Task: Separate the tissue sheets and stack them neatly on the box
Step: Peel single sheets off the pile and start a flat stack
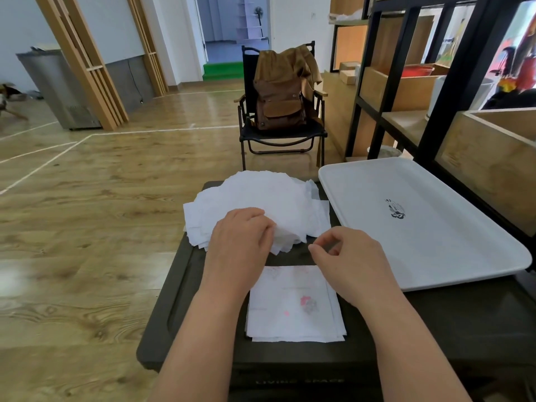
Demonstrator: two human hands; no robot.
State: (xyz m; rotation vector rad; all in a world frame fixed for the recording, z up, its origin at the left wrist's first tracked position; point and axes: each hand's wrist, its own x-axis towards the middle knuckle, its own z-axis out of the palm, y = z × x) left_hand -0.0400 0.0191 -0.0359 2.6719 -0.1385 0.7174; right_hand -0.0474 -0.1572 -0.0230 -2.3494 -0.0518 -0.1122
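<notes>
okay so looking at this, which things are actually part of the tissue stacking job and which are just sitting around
Part of the job:
- loose heap of white tissue sheets, left hand resting on it
- neat flat stack of white printed tissues
- dark rectangular plastic box under both
- right hand, fingertips pinched

Just lying about:
- white rectangular plastic tray
- black folding chair holding a brown canvas backpack
- black metal shelving

The loose heap of tissue sheets [255, 204] is seen to be plain white. The neat stack [295, 306] is white too, faintly printed with pink and grey marks. Both are set on a dark, near-black box [179, 300]. The tray [420, 227] is white, marked with a small black emblem. The floor [87, 213] is shown in tan wood grain, crossed by white lines.
</notes>
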